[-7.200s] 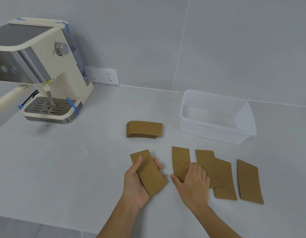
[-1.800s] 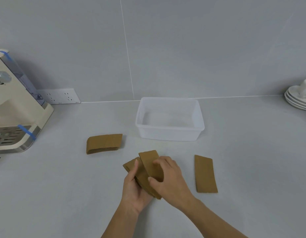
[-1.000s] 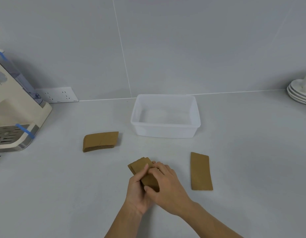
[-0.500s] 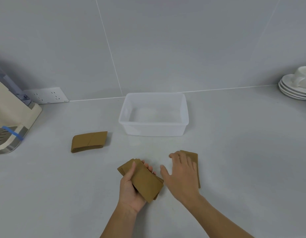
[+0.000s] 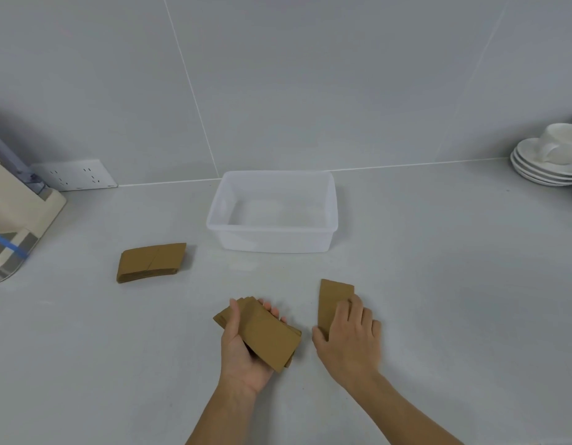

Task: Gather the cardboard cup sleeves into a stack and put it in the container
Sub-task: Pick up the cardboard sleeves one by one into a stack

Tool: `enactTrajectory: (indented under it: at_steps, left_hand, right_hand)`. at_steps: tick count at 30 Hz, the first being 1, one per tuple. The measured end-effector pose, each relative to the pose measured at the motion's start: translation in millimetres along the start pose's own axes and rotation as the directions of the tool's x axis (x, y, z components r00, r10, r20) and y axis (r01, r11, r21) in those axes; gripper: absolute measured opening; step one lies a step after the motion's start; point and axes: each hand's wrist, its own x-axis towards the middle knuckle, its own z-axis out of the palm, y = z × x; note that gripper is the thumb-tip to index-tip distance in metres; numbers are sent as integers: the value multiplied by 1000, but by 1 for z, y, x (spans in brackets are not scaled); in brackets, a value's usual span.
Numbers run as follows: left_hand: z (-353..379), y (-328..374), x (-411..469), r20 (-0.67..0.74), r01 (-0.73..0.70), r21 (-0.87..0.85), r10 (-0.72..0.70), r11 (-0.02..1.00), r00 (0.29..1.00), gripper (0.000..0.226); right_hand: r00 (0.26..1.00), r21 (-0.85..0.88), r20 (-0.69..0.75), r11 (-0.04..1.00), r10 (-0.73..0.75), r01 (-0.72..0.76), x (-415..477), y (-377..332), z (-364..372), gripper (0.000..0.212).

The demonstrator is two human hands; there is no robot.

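My left hand (image 5: 243, 351) holds a fanned stack of brown cardboard cup sleeves (image 5: 265, 332), thumb on top, just above the counter. My right hand (image 5: 349, 338) lies flat on a single sleeve (image 5: 331, 300) that rests on the counter to the right; its thumb hooks the sleeve's near left edge and the fingers cover its lower half. A second pile of sleeves (image 5: 151, 262) lies on the counter at the left. The translucent plastic container (image 5: 272, 237) stands empty behind the hands.
A cream coffee machine (image 5: 18, 216) fills the left edge, with a wall socket (image 5: 74, 175) beside it. Stacked white saucers with a cup (image 5: 551, 159) sit at the far right. The grey counter meets the tiled wall behind the container.
My right hand left the held stack and moved right onto the lone sleeve, now pressing on it. My left hand keeps the stack. The view has shifted a little rightward.
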Motion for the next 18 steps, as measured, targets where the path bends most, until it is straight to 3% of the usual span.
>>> enactTrajectory:
  at_steps: [3, 8, 14, 18]
  left_hand:
    - [2, -1, -1, 5, -2, -2, 2, 1000, 1000, 53]
    - [1, -1, -2, 7, 15, 7, -15, 1000, 1000, 53]
    - [5, -1, -2, 26, 44, 13, -44, 999, 999, 60]
    - [10, 1, -10, 126, 95, 63, -102, 993, 987, 66]
  right_hand:
    - [1000, 82, 0, 997, -2, 2, 1, -1, 1, 38]
    - [999, 331, -4, 943, 33, -30, 4, 4, -3, 38]
    - [993, 602, -25, 791, -116, 108, 4, -13, -27, 41]
    - [959, 689, 40, 703, -280, 176, -6, -29, -45, 42]
